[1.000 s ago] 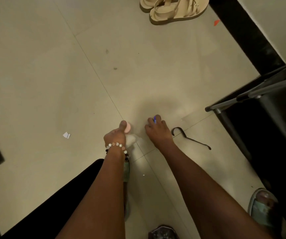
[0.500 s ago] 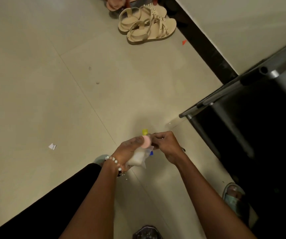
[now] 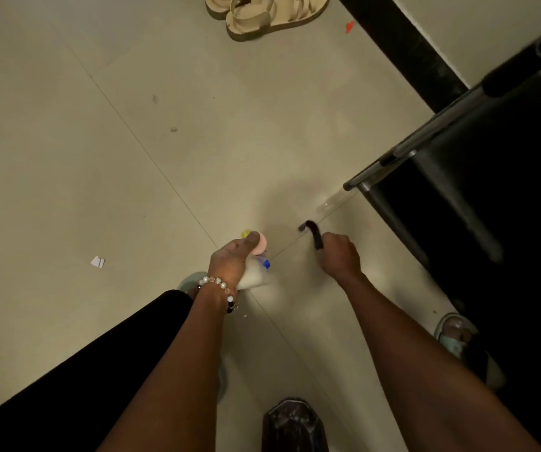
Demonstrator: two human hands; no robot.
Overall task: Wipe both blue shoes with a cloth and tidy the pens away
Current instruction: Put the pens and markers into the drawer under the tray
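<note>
My left hand grips a bundle low over the floor: a white cloth and pens, showing a pink end, a yellow end and a blue end. To its right, my right hand is curled round a thin dark hooked thing whose bent tip sticks out in front of the fist. A clear tube lies on the tiles just beyond it. Pale blue-green sandals are on my feet, one at the right and one partly hidden behind my left wrist.
Beige sandals lie at the top edge. A black rack with metal bars fills the right side beside a black skirting strip. A white paper scrap and a red scrap lie on the tiles. A dark object sits at the bottom.
My right hand took a blue pen off the floor and passed it into the left hand's bundle. It has since moved right and closed on the dark hooked thing.
</note>
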